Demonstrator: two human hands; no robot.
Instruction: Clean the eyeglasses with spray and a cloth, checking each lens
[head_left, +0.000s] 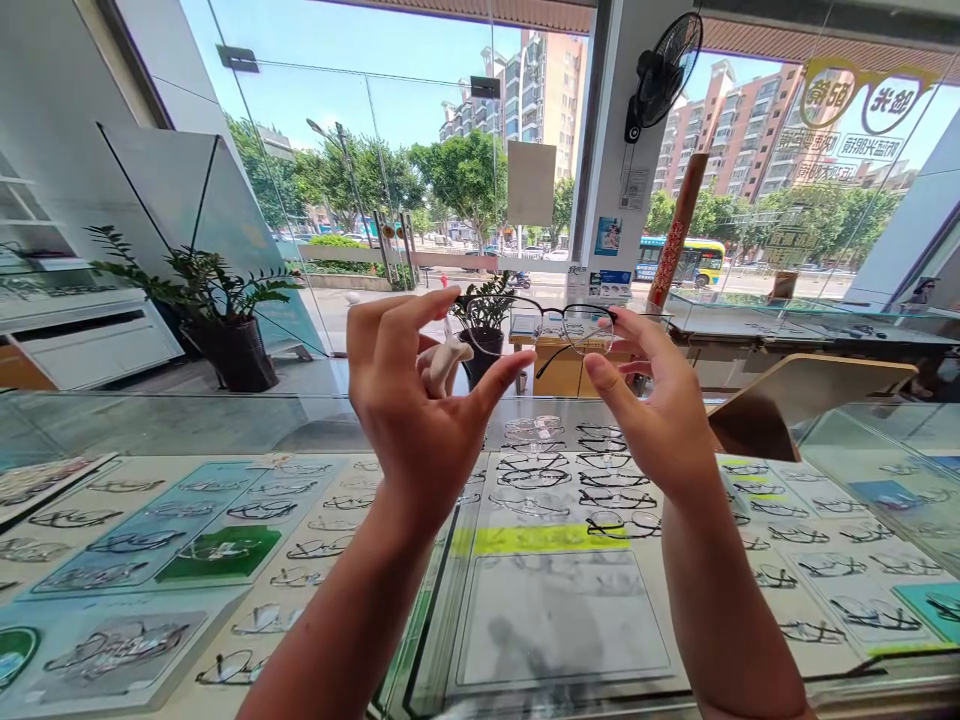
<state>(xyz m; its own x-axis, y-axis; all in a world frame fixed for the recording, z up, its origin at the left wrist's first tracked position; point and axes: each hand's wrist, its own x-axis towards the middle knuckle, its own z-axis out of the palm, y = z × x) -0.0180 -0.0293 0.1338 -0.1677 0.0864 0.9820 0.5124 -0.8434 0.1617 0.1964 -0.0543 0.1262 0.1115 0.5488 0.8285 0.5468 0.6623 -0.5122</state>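
Glasses (553, 312) held up above the case (225, 425).
Left hand (405, 400) and right hand (667, 410) pinch the rims, thumb against forefinger; pale cloth (448, 362) in the left.

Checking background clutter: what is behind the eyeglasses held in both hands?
Behind the eyeglasses, a potted plant and yellowish counter show, partly through the lenses. Whatever the left hand and right hand cover there cannot be seen.

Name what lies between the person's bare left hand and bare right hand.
In the head view, clear-lensed, dark-rimmed eyeglasses span the gap between the left hand and the right hand, held by the fingers of both.
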